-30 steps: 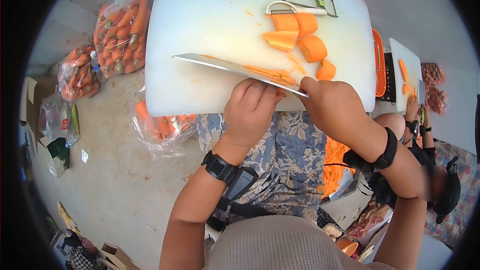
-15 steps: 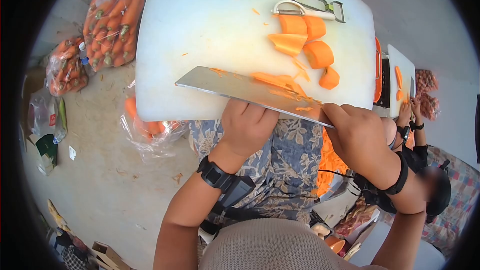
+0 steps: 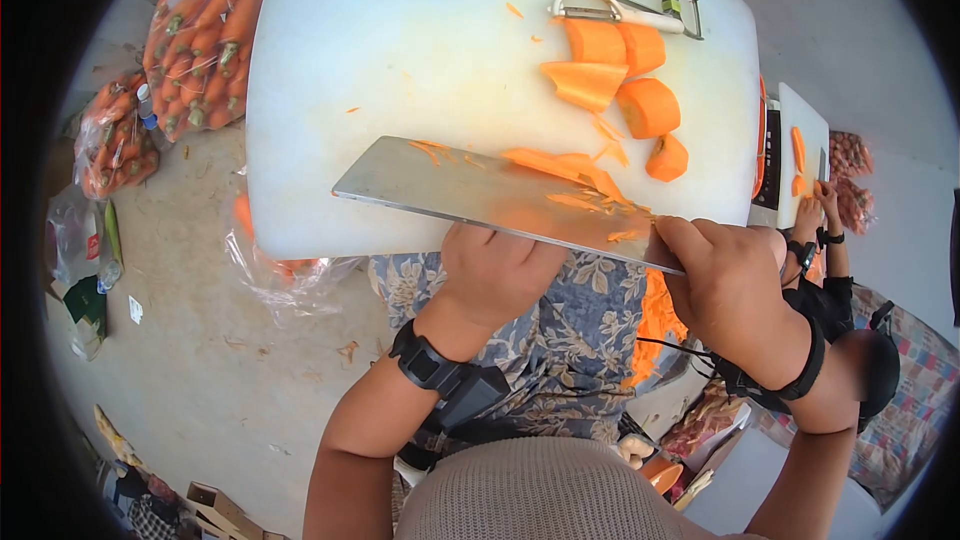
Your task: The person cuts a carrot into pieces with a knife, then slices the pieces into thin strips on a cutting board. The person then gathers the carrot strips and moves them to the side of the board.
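My right hand (image 3: 728,280) is closed round the handle end of a broad cleaver (image 3: 440,185), whose blade lies across the near part of a white cutting board (image 3: 370,50). Carrot shreds and thin slices (image 3: 570,168) cling to the blade and lie along its far edge. Curled at the near side of the blade is my left hand (image 3: 500,272); its fingertips and whatever they grip are hidden under the cleaver. Beyond the blade sit several thick carrot chunks (image 3: 650,108), beside a white-handled peeler (image 3: 640,18) and a metal peeler (image 3: 690,12).
Bags of whole carrots (image 3: 205,50) stand on the floor at left. Another clear bag (image 3: 290,280) is below the board's left corner. Orange shavings (image 3: 655,325) lie beside my lap. At right, a co-worker's hands (image 3: 818,215) are at another board (image 3: 800,110).
The view has shifted slightly, moving the board's near edge and both hands a little lower in frame. The cleaver stays across the board in the same grip.
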{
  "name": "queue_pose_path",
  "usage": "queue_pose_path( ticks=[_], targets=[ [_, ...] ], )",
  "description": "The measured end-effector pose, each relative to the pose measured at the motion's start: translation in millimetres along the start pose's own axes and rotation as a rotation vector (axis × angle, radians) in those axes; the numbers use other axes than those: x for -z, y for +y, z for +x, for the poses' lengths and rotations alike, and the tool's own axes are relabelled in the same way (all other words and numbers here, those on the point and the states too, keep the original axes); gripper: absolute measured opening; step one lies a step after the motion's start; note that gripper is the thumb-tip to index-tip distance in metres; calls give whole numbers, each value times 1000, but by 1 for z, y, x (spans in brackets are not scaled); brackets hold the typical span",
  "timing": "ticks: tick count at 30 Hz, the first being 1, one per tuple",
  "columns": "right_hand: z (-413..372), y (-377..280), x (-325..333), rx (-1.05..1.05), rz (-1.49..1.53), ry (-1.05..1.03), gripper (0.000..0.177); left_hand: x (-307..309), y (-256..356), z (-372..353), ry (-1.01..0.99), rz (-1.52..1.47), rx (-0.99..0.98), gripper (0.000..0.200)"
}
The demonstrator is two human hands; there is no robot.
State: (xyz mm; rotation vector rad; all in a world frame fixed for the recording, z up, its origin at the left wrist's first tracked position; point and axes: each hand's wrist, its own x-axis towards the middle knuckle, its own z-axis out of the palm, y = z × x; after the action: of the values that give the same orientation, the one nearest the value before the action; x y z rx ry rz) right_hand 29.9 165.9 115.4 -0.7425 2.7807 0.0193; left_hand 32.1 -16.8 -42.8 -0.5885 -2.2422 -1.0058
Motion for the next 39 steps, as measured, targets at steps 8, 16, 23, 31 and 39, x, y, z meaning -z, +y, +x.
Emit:
queue_pose_path(
  ticks=[8,16,23,31,39],
  targets=[
    [6,3,5,-3,36,-72,24,-1,2,1,2,-2,19,16],
    [41,3,-28,84,147,71,23,-2,1,4,23,91,-17,15],
    [44,-6,-27,85,162,103,18,-2,0,0,40,81,-13,14],
    [16,-11,-3,56,-14,92,15,5,1,-4,-32,-232,171,18],
    [-14,-1,6,-17,31,-17,45,3,1,-7,-102,-222,194,25]
  ],
)
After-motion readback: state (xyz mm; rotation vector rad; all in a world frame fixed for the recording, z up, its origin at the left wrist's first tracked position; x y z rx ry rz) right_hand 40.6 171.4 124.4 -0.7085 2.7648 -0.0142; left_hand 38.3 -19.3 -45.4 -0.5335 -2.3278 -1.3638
